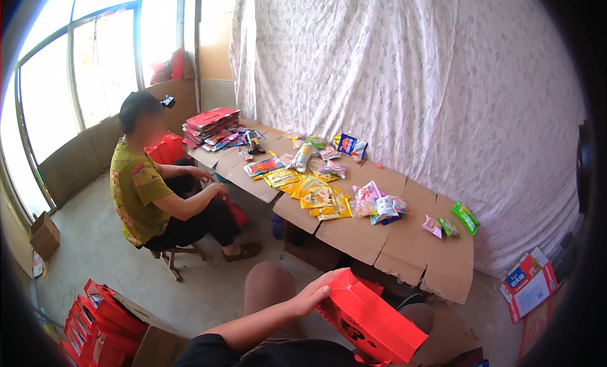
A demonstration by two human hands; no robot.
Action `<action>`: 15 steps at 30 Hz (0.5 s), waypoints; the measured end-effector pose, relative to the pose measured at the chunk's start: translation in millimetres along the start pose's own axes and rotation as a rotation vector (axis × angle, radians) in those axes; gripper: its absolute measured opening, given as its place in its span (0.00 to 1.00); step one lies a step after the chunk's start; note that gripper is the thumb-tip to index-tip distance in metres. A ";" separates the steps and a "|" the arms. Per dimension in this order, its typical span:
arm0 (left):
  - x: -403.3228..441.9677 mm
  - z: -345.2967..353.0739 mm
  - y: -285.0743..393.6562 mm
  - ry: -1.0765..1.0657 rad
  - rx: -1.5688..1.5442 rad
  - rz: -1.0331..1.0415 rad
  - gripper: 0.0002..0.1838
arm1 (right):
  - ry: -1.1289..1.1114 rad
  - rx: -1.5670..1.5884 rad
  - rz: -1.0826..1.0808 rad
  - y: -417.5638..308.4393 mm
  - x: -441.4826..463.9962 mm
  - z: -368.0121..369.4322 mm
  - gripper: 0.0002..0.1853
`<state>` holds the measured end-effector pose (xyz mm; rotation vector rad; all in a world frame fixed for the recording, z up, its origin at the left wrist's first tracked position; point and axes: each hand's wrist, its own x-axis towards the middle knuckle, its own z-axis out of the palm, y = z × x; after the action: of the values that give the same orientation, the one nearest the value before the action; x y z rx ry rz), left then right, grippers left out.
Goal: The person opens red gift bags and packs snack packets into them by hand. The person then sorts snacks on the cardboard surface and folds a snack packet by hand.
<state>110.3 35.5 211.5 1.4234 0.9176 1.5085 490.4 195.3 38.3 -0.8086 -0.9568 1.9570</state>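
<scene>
My left hand (314,295) is closed on the upper left end of a red paper gift bag (373,323) with a dark printed figure on its side. The bag lies tilted above my lap, its flat, folded end facing up. I do not see my right hand; it may be hidden behind the bag or below the frame. Beyond the bag stands a cardboard-covered table (360,240). On it lie yellow snack packets (319,199), a pile of pink and white packets (379,204) and green packets (466,218).
To the left a co-worker (142,190) sits on a stool (174,259) beside the table. Stacked red bags (212,120) lie at its far end. A box of filled red bags (104,329) is at my lower left. A printed carton (530,283) stands at the right.
</scene>
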 end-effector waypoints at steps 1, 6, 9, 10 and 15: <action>-0.4 0.4 -1.0 0.012 -0.004 -0.004 0.43 | 0.002 -0.002 -0.011 0.3 2.2 -0.4 0.33; -2.7 -1.4 -1.9 0.059 0.020 0.006 0.43 | 0.011 -0.012 -0.071 2.3 13.6 -2.3 0.33; -4.3 -3.9 -3.0 0.082 -0.007 0.045 0.41 | 0.014 -0.017 -0.105 4.6 20.9 -2.4 0.32; -4.3 -5.0 -1.6 0.080 -0.010 0.040 0.41 | 0.016 -0.019 -0.117 5.3 23.2 -2.5 0.32; -3.9 -4.4 3.2 0.085 -0.024 0.036 0.41 | 0.025 -0.031 -0.171 8.0 33.6 -3.3 0.32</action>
<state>105.6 30.8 212.6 1.3739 0.9263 1.6127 474.0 221.9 23.4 -0.7415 -1.0093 1.7851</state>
